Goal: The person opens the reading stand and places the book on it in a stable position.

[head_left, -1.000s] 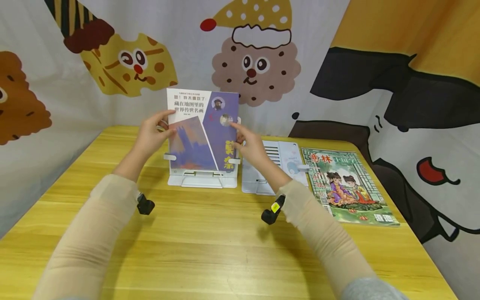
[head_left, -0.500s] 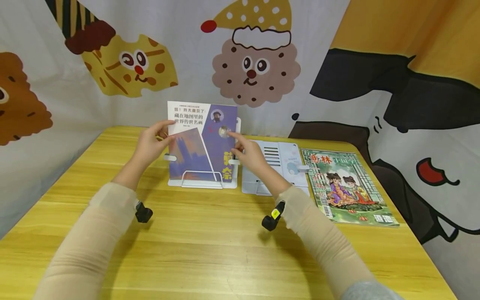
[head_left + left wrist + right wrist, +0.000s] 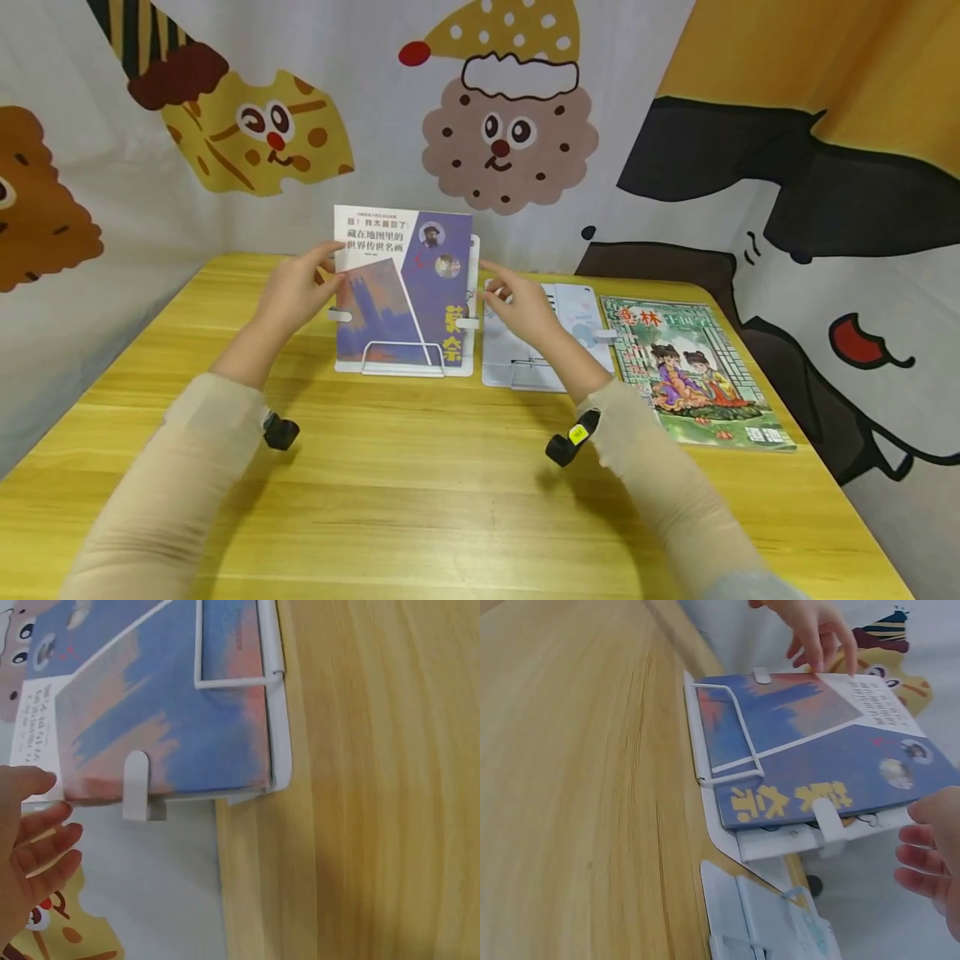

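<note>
A book with a purple and white cover leans upright on a white book stand. The stand's wire rest crosses the cover's lower part, and a side clip overlaps its right edge. My left hand holds the book's left edge between thumb and fingers, high on the side. At the right, my right hand is off the book, fingers loosely bent and holding nothing. The right wrist view shows its fingertips close beside the book's edge, thumb and fingers apart.
A second pale book stand lies folded on the wooden table, partly behind my right hand. Farther right lies a magazine with two cartoon figures. A curtain printed with cartoon snacks hangs behind the table.
The book has moved down onto the stand, its lower edge now behind the wire rest. My right hand has let go of the cover and moved right; my left hand stays at the edge.
</note>
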A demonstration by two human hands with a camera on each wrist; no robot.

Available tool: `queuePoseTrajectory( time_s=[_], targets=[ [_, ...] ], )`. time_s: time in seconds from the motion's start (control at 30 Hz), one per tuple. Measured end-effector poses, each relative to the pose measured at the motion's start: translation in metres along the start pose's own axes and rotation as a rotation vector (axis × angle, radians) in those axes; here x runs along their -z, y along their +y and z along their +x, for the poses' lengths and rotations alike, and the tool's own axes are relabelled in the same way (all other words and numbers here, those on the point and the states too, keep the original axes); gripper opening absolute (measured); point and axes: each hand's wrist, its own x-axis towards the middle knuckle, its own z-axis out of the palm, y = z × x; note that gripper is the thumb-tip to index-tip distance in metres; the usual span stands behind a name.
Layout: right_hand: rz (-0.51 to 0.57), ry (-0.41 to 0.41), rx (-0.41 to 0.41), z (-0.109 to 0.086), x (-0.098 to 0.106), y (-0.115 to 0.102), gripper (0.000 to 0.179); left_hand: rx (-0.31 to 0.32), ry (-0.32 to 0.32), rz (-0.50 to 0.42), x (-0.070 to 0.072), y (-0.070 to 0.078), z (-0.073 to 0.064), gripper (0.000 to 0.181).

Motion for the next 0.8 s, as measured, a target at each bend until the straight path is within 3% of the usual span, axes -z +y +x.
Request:
queuePoseTrajectory(
  time_s=[0.17, 0.3, 0.43, 0.6, 0.8],
  targets=[
    [0.040, 0.064, 0.027, -0.018, 0.016, 0.008, 0.043, 0.020, 0.121, -0.062, -0.002, 0.012, -0.005, 0.042],
    [0.072, 0.115, 0.024, -0.032, 0.026, 0.015, 0.039, -0.061, 0.196, -0.169, -0.013, 0.026, -0.009, 0.038],
    [0.081, 0.166, 0.003, -0.047, 0.035, 0.023, 0.036, -0.148, 0.217, -0.270, -0.029, 0.047, -0.013, 0.036],
    [0.094, 0.193, -0.044, -0.067, 0.044, 0.031, 0.033, -0.213, 0.185, -0.423, -0.051, 0.076, -0.018, 0.036],
    [0.072, 0.194, -0.095, -0.087, 0.054, 0.043, 0.029, -0.242, 0.077, -0.524, -0.078, 0.110, -0.022, 0.034]
  ],
)
